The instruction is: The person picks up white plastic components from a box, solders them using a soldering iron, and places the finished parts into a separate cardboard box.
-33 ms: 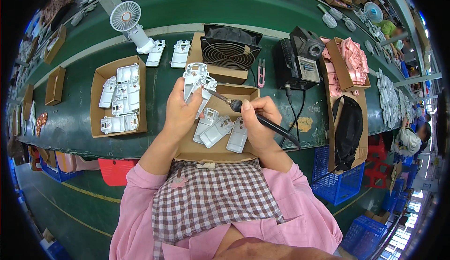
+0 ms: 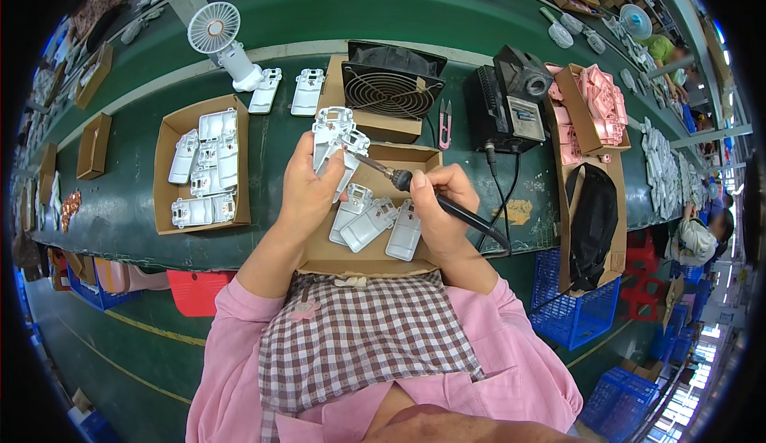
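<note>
My left hand (image 2: 308,181) is closed around white plastic housings (image 2: 332,126); at least two overlap in its grip, and the fingers hide their lower parts. A soldering iron (image 2: 469,219) with a black handle is gripped in my right hand (image 2: 445,203). Its metal tip reaches leftward to the held housings, close to my left thumb; whether it touches cannot be told. Below the iron, several more white housings (image 2: 372,223) lie in a shallow cardboard box (image 2: 327,253). The iron's black cord runs off to the right.
Left stands a cardboard box (image 2: 162,191) of white housings. Beyond my hands are a black fan (image 2: 391,92), a handheld fan (image 2: 233,60) and two loose housings. Pink snips (image 2: 444,128), a soldering station (image 2: 503,116) and a box of pink parts (image 2: 581,120) stand to the right.
</note>
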A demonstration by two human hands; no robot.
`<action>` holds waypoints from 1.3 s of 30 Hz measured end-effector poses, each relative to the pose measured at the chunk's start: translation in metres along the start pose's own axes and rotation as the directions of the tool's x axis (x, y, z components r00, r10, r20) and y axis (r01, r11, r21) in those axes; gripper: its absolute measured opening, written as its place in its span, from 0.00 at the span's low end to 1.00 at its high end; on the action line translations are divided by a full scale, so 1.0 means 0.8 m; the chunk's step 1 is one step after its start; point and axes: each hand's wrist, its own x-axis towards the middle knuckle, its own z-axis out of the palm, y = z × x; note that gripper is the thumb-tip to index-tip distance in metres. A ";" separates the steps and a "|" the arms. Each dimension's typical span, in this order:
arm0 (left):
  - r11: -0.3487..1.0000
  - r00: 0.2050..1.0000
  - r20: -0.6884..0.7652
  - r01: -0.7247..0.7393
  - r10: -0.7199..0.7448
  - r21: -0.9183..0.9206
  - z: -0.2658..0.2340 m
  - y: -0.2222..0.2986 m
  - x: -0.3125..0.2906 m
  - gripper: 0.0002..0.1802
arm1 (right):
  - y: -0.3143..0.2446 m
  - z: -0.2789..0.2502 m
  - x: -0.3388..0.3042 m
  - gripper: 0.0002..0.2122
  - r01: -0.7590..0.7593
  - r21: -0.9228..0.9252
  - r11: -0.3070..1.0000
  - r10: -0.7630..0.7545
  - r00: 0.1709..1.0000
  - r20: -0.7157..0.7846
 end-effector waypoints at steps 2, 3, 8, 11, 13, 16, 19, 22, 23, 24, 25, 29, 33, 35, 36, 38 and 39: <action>1.000 1.000 -0.001 0.000 0.000 0.010 -0.001 -0.001 0.001 0.09 | 0.001 0.001 0.001 0.08 0.006 -0.011 1.000 -0.006 1.000 0.004; 1.000 1.000 -0.004 0.004 -0.004 0.016 -0.001 -0.001 0.001 0.09 | 0.002 0.000 0.000 0.08 0.009 -0.010 1.000 -0.009 1.000 0.009; 1.000 1.000 -0.007 0.007 -0.007 0.014 0.000 -0.001 -0.001 0.08 | 0.001 0.000 -0.001 0.08 0.011 -0.018 1.000 -0.010 1.000 0.008; 1.000 1.000 -0.006 -0.004 0.004 -0.009 -0.001 -0.003 0.000 0.08 | 0.001 0.001 -0.001 0.08 -0.015 -0.022 1.000 0.015 1.000 0.004; 1.000 1.000 -0.006 0.006 -0.006 -0.022 -0.001 -0.003 0.001 0.08 | 0.000 0.002 0.000 0.08 -0.004 -0.020 1.000 0.004 1.000 0.000; 0.999 1.000 -0.003 0.002 -0.002 -0.036 -0.001 -0.003 0.001 0.08 | 0.003 0.002 0.001 0.08 0.027 -0.023 0.999 -0.027 1.000 -0.001; 1.000 1.000 0.001 -0.006 0.006 -0.026 -0.001 -0.003 0.002 0.08 | 0.002 0.001 0.001 0.08 -0.001 -0.032 1.000 0.002 1.000 0.012; 1.000 1.000 -0.002 -0.001 0.001 -0.011 -0.001 -0.003 0.001 0.08 | -0.001 0.003 0.000 0.08 0.011 0.050 0.999 -0.010 1.000 -0.023; 1.000 1.000 -0.002 -0.002 0.002 -0.011 -0.002 -0.003 0.001 0.08 | 0.000 0.003 0.000 0.08 0.011 0.050 0.999 -0.010 1.000 -0.023; 1.000 1.000 0.001 0.000 0.000 -0.003 -0.002 -0.003 0.001 0.09 | 0.001 0.002 0.000 0.07 0.001 0.051 0.999 0.000 1.000 -0.023; 1.000 1.000 0.004 0.001 -0.001 0.004 -0.002 -0.003 0.000 0.09 | 0.002 0.001 0.000 0.07 -0.008 0.053 0.999 0.009 1.000 -0.023; 0.999 1.000 -0.002 0.010 -0.010 0.038 0.000 -0.003 0.000 0.10 | 0.001 0.001 0.000 0.08 -0.014 0.054 0.998 0.015 1.000 -0.018; 0.999 1.000 0.016 0.003 -0.003 0.043 0.000 -0.004 -0.001 0.11 | 0.001 0.000 0.001 0.08 -0.004 0.017 1.000 0.004 1.000 -0.014; 0.999 1.000 0.018 -0.001 0.000 0.055 -0.001 -0.005 -0.001 0.11 | 0.001 0.000 0.001 0.08 -0.004 0.004 1.000 0.004 1.000 -0.013; 0.998 1.000 0.019 -0.006 0.005 0.055 -0.002 -0.007 -0.001 0.11 | 0.002 0.000 0.001 0.08 -0.001 0.003 1.000 0.001 1.000 -0.012; 0.998 1.000 0.020 -0.010 0.009 0.056 -0.002 -0.008 -0.001 0.12 | 0.002 0.001 0.001 0.08 0.002 0.002 1.000 -0.002 1.000 -0.010; 0.998 1.000 0.022 -0.012 0.011 0.056 -0.002 -0.007 -0.001 0.12 | 0.002 0.001 0.001 0.08 -0.004 0.007 1.000 0.004 1.000 -0.011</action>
